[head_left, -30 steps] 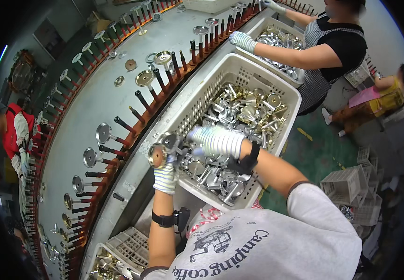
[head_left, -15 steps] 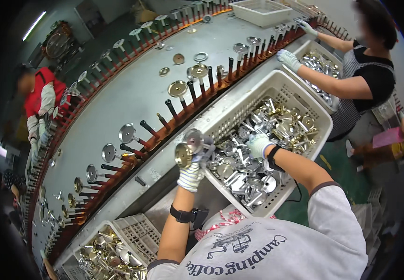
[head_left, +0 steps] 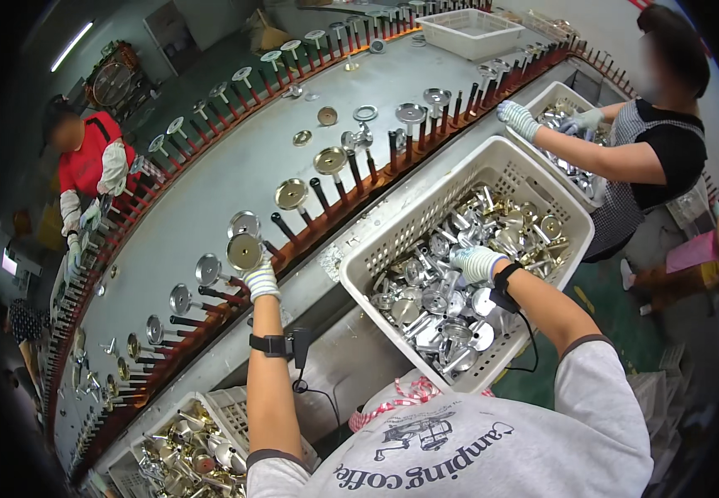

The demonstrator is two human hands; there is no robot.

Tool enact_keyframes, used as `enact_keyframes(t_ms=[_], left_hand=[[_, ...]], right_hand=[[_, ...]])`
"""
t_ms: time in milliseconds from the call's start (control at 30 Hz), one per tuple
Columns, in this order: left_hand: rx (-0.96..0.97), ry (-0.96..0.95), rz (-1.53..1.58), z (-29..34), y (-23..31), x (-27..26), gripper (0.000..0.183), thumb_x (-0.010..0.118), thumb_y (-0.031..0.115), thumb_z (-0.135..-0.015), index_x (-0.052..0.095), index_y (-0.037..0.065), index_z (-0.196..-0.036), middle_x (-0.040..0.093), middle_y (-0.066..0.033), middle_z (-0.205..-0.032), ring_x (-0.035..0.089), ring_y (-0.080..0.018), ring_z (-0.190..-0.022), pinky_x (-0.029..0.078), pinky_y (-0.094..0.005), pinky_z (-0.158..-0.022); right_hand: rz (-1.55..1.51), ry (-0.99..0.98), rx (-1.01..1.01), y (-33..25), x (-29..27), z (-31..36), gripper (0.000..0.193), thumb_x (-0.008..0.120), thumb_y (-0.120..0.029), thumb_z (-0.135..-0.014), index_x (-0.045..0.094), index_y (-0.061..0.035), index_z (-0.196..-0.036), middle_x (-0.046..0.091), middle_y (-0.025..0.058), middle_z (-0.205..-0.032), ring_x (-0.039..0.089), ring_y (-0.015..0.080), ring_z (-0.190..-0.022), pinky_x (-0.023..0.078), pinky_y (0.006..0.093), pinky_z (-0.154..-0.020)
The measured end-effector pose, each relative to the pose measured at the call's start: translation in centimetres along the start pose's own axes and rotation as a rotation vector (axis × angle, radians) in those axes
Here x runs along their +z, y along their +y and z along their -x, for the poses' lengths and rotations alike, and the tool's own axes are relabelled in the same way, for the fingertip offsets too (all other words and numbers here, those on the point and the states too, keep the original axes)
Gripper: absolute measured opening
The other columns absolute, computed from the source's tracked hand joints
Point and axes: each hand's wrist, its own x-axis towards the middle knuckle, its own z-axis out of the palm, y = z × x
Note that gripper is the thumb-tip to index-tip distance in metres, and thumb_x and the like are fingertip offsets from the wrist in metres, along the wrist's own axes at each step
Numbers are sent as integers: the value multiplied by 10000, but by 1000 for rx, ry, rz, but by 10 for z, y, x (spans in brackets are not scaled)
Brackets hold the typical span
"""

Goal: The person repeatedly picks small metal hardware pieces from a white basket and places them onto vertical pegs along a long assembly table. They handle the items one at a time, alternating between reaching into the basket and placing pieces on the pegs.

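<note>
My left hand point(head_left: 261, 279), in a striped glove, is closed on a gold round-headed metal part point(head_left: 244, 251) at the row of upright pegs. Just behind it shows a silver round-headed part point(head_left: 243, 221); whether the hand or a peg bears it, I cannot tell. In the large white crate point(head_left: 358, 292), my gloved right hand point(head_left: 479, 264) reaches into loose silver and gold parts point(head_left: 436, 300). Its fingers are bent together and their tips are hidden among the pieces. Several pegs beside my left hand bear disc-headed parts, such as a gold one point(head_left: 290, 193).
The curved grey table point(head_left: 210, 174) has pegs along both edges and a few loose discs. Another crate of parts point(head_left: 185, 452) stands at lower left. A co-worker point(head_left: 666, 149) at right handles parts in a second crate; a person in red point(head_left: 94, 166) works across the table.
My left hand has moved left from the crate's edge to the pegs with the gold part. My right hand stays in the crate, slightly shifted. The pegs and their parts have travelled toward lower left.
</note>
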Motion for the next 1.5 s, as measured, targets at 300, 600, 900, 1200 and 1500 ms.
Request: enact_keyframes(t_ms=[300,600,900,1200,1500], left_hand=[[-265,-12,641,11,-49,-8,496,538,343,-907,424,62,-1299,523,-121,-1255,533,-227,-1051,430,-337,-871],[-166,-421,1059,118,81,-23,507,610,272,-873,401,-7,-1240,580,-203,-1081,611,-206,-687,531,-323,-536],[349,-83,224,21,164,59,468,476,411,-927,564,15,-1161,586,-117,-1201,524,-252,-1143,392,-331,-972],[-129,-199,367,-13,103,83,519,590,404,-856,561,-24,-1148,625,-160,-1073,560,-258,-904,431,-376,-838],[221,-756,740,163,193,-7,375,463,295,-966,492,31,-1230,573,-103,-1057,553,-150,-906,474,-291,-768]], right_hand=[[-208,-133,93,1,-9,3,407,650,-133,-699,628,-56,-1099,662,164,-893,646,295,-821,515,392,-658],[-1223,366,-103,-30,-82,50,431,705,-239,-775,593,10,-1107,648,67,-900,585,117,-803,482,263,-707],[-2420,324,-462,-92,-80,50,429,654,-132,-828,501,-2,-1207,642,113,-1024,649,199,-811,543,319,-712],[-2523,160,-520,-93,-77,40,414,656,-147,-834,501,-8,-1191,628,111,-1050,641,219,-902,544,342,-774],[-1307,1014,-190,-91,-76,35,426,672,-321,-816,595,23,-1056,522,147,-1082,520,256,-1045,414,336,-917]])
